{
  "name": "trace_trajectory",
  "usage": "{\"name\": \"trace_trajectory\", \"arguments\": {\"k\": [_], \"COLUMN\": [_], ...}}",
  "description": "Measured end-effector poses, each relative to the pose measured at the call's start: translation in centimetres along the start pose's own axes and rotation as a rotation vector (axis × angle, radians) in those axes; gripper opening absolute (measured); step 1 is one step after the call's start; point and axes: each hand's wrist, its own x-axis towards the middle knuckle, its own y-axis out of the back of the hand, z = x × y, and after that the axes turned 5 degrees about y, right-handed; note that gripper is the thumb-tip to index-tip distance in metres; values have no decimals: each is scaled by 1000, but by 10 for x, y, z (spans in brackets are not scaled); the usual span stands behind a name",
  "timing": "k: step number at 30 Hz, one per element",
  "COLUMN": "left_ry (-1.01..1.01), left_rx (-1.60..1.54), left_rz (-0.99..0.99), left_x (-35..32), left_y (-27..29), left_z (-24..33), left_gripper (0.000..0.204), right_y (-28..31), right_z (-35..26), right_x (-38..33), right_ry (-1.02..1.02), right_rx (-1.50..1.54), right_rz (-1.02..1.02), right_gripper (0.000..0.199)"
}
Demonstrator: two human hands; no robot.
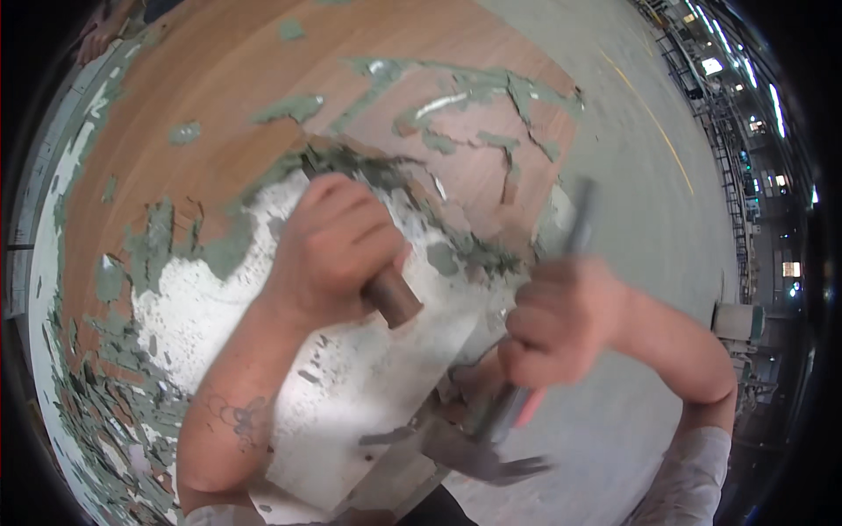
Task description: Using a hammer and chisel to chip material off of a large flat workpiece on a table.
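Note:
My left hand (pixel 338 250) is wrapped round the brown handle of a chisel (pixel 395 300). Its dark blade shows just past my fist, at the ragged edge between a brown wood-look covering (pixel 246 79) and a bared white surface (pixel 342 377). My right hand (pixel 561 324) grips the shaft of a claw hammer (pixel 465 451), apart from the chisel and to its right. The hammer's head hangs low towards me, and the shaft's far end sticks up beyond my fist. The right hand and hammer are blurred.
Torn green scraps (pixel 149 232) and flakes litter the covering, thickest at the lower left. Another person's hand (pixel 98 39) is at the far left corner. Grey floor (pixel 649 202) with a yellow line lies to the right, with racks and lit equipment (pixel 745 175) beyond.

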Motion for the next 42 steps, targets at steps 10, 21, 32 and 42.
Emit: {"name": "trace_trajectory", "arguments": {"k": [10,21,32,42], "left_ry": [52,77,-25,-33], "left_rx": [-21,-33,83,64], "left_rz": [34,20,238,188], "left_x": [-3,-6,-8,-7], "left_y": [-2,-4,7,20], "left_z": [2,3,7,-1], "left_gripper": [26,19,22,26], "right_y": [-13,-16,-113,-63], "right_z": [26,-63,-354,-290], "right_x": [-1,-58,-82,56], "right_ry": [-115,-462,-1843,-1429], "right_rx": [-192,263,717,1111], "right_rz": [-55,383,438,1434], "right_gripper": [52,37,88,75]}}
